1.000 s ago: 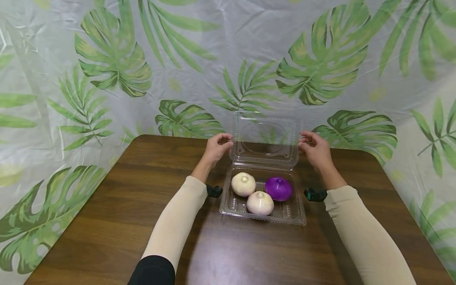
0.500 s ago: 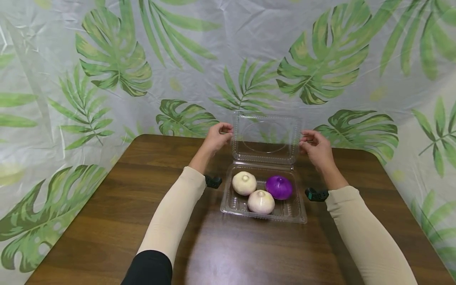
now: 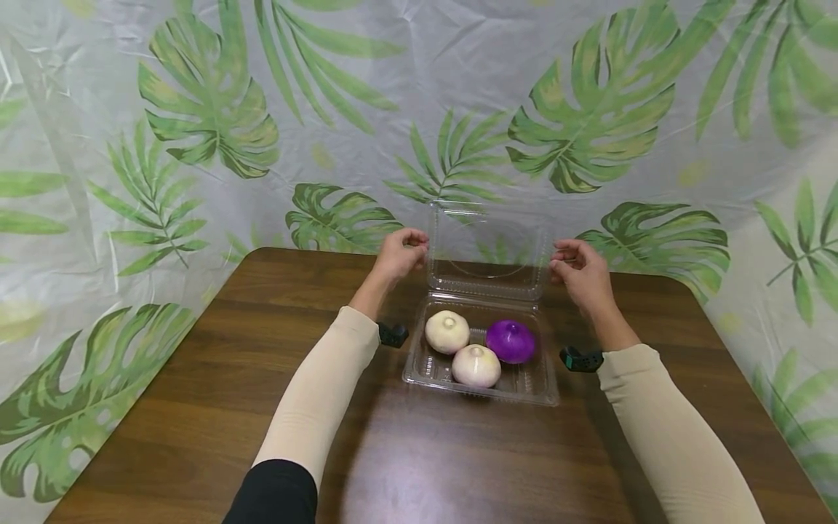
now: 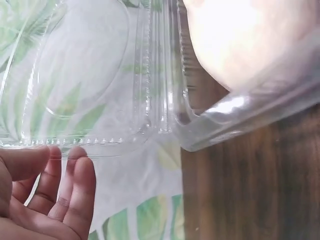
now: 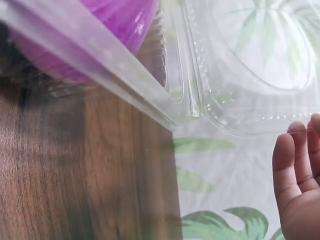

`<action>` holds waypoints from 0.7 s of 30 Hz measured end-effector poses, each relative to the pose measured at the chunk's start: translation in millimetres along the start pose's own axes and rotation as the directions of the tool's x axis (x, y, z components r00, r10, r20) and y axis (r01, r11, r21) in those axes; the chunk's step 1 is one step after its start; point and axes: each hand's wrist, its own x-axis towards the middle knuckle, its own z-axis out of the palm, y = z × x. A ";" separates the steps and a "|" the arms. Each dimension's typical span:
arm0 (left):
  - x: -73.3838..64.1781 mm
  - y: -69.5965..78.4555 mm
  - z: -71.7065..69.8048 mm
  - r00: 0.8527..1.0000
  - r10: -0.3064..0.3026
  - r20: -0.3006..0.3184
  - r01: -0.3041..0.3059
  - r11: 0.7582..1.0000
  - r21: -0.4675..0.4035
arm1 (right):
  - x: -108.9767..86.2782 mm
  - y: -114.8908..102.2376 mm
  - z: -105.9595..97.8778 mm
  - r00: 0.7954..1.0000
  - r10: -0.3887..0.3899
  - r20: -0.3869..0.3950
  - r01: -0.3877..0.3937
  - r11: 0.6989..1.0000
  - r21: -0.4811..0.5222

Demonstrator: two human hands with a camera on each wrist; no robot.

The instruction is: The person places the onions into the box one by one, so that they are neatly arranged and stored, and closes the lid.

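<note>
A clear plastic clamshell container (image 3: 527, 382) stands on the table with its hinged lid (image 3: 487, 285) raised at the back. Inside its base sit two white onions, one at the left (image 3: 447, 333) and one in front (image 3: 476, 367), and a purple onion (image 3: 511, 343) at the right. My left hand (image 3: 398, 255) pinches the lid's left edge between thumb and fingertips, as the left wrist view confirms. At the lid's right edge, my right hand (image 3: 583, 273) holds the rim with its fingertips; its thumb is mostly out of the right wrist view.
The dark wooden table (image 3: 262, 378) extends around the container on all sides. Behind its back edge hangs a pale leaf-patterned cloth (image 3: 458, 87), close to the lid. Dark wrist bands (image 3: 393, 335) sit near both sides of the container's base.
The container's base and the onions have shifted slightly away from me, and the lid's lower edge has shifted slightly back too. Both hands keep their places at the lid's edges.
</note>
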 end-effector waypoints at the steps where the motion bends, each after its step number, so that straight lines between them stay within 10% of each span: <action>1: 0.0 2.0 -1.3 1.000 -0.006 0.002 0.006 1.000 0.007 | -0.4 -0.5 0.1 1.000 -0.003 -0.001 0.003 1.000 0.002; 21: 0.9 46.1 -12.2 0.972 -0.232 0.043 0.236 0.949 -0.207 | -6.5 -9.1 5.3 0.998 -0.064 -0.015 0.064 0.998 -0.029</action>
